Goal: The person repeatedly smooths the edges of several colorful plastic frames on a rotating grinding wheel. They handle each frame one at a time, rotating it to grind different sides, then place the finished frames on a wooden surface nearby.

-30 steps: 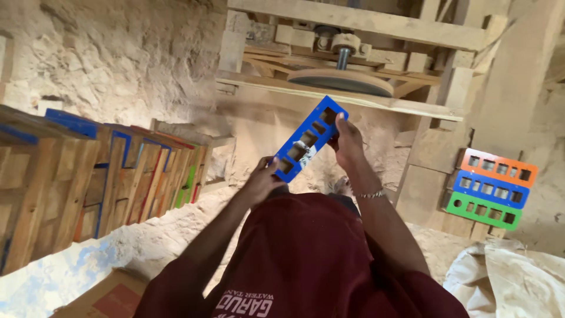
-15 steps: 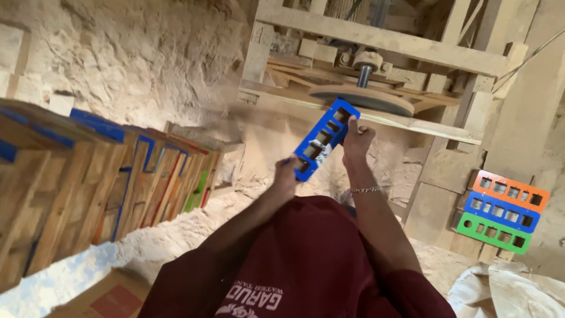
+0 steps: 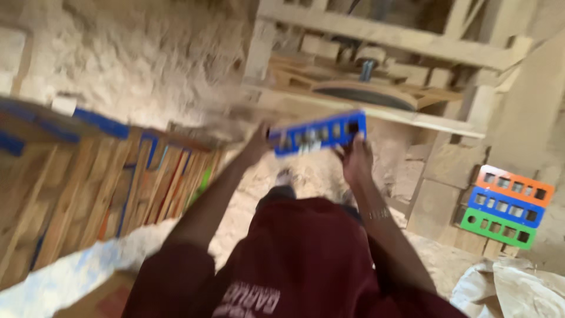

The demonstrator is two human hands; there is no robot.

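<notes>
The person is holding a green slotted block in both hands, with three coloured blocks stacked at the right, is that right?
Not quite: the head view shows the slotted block is blue, not green. Both the left hand and right hand hold it, and three coloured blocks are stacked at the right.

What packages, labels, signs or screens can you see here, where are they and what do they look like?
No screens or signs show.
White sack: bottom right on the floor, crumpled pale cloth.
Print on the shirt: bottom centre, pale letters on dark red cloth.
Cardboard piece: bottom left, flat, brown with a red patch; too blurred to tell more.
</notes>
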